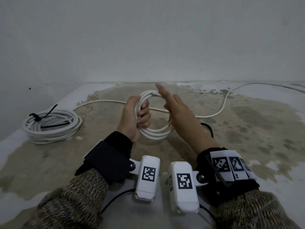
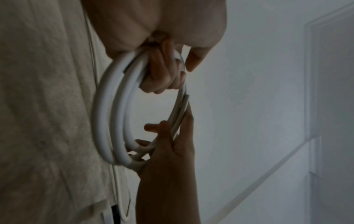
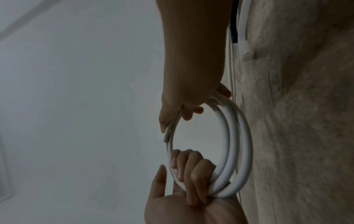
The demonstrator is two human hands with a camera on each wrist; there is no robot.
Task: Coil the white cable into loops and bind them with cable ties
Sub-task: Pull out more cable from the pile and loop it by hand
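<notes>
Several loops of the white cable [image 1: 158, 134] hang as a small coil above the floor. My left hand [image 1: 137, 116] grips the coil's left side, fingers curled through the ring. On the opposite side my right hand [image 1: 178, 113] holds the loops between thumb and lower fingers, with the index finger pointing straight ahead. The left wrist view shows the coil [image 2: 103, 113] under my left hand [image 2: 162, 75], with the right hand [image 2: 172, 151] below. In the right wrist view the coil [image 3: 243, 136] runs between right hand [image 3: 187, 91] and left hand [image 3: 191, 174].
The loose cable tail [image 1: 222, 109] snakes over the stained floor to the far right. A second white coil [image 1: 49, 129], bound with a black cable tie [image 1: 42, 116], lies at the left. Something thin and black [image 1: 208, 128] lies behind my right hand. A wall stands close ahead.
</notes>
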